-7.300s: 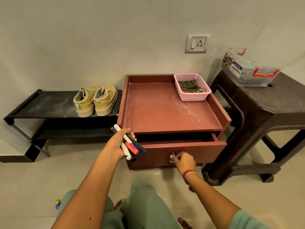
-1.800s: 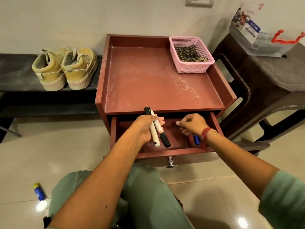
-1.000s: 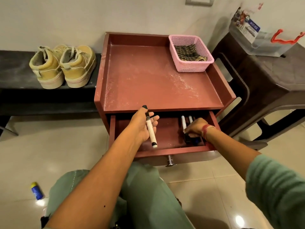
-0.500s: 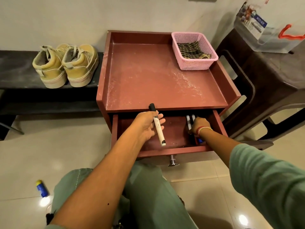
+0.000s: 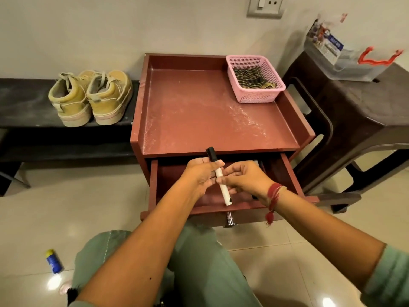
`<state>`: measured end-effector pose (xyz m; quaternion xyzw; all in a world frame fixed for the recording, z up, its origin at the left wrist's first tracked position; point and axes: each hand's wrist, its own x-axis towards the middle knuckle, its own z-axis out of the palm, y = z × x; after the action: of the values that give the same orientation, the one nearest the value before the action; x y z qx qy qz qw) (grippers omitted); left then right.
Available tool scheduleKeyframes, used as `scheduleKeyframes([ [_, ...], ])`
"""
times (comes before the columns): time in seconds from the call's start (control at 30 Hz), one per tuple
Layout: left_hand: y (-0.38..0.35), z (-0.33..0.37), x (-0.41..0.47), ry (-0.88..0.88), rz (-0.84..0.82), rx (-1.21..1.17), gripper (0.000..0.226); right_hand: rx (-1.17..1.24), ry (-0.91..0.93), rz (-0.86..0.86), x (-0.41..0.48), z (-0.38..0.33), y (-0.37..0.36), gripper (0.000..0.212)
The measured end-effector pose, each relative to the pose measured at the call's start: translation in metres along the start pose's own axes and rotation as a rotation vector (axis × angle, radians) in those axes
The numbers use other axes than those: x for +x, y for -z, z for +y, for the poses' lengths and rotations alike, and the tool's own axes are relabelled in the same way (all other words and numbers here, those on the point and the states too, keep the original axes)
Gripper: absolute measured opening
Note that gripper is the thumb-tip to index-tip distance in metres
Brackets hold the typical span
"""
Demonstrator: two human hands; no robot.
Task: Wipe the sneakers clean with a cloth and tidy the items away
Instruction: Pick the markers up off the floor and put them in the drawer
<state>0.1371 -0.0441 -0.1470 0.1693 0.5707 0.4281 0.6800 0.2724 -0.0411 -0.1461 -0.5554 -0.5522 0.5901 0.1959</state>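
- Head view, centre of the frame: the left hand (image 5: 200, 173) is still gripping one marker (image 5: 224, 189), fingers curled round the white barrel. The black cap is pointing up toward the cabinet (image 5: 199, 111) edge.
- The right hand (image 5: 245, 180) has left the right end of the drawer (image 5: 152, 185), where it was lying half a second ago. It is now meeting the left hand, and its thumb and forefinger are pinching the barrel just below the left hand's fingers.
- The marker is hanging tilted over the open drawer, its lower tip near the front rim. It was the last of a bundle held seven seconds ago.
- The drawer is staying pulled out. The right hand is hiding most of its right end, so the contents there cannot be told.
- Left of the frame: the sneakers (image 5: 90, 97) are sitting side by side on the black rack (image 5: 22, 103), unchanged.
- Upper right: the cloth (image 5: 252, 79) is lying inside the pink basket (image 5: 254, 94), in the far right corner of the cabinet top, unchanged.
- Lower left: a blue bottle (image 5: 53, 261) is lying on the floor.
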Motion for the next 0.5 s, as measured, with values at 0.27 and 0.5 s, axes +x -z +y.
scheduleKeyframes([
  [0.27, 0.020, 0.012, 0.004, 0.027, 0.038, 0.055, 0.049, -0.574, 0.101, 0.114, 0.009, -0.001, 0.074, 0.015],
  [0.5, 0.024, 0.016, 0.007, 0.048, 0.032, -0.003, 0.044, -1.267, 0.411, -0.005, 0.033, 0.025, 0.072, 0.014],
])
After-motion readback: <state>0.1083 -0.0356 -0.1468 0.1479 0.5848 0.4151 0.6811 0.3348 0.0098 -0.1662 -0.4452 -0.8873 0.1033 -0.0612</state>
